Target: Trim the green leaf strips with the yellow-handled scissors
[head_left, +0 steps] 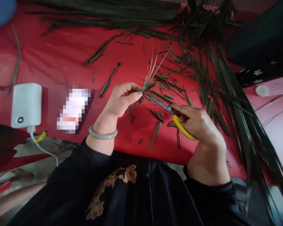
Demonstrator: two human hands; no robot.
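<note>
Between the thumb and fingers of my left hand (124,99) is pinched a small bundle of green leaf strips (151,73), whose thin ends fan upward. My right hand (196,121) grips a pair of scissors with yellow handles (182,129). Their metal blades point left, with the tips close to the lower side of the bundle beside my left fingertips. Whether the blades touch a strip I cannot tell. Cut leaf pieces (166,94) lie scattered on the red tabletop (129,139) beneath and beyond both hands.
On the left stand a white power bank (26,105) with a cable and a phone (73,110) with a blurred screen. Long dark leaves (240,103) run down the right side, and more leaves (103,17) are heaped along the back. Another person's bare limb (16,201) shows at lower left.
</note>
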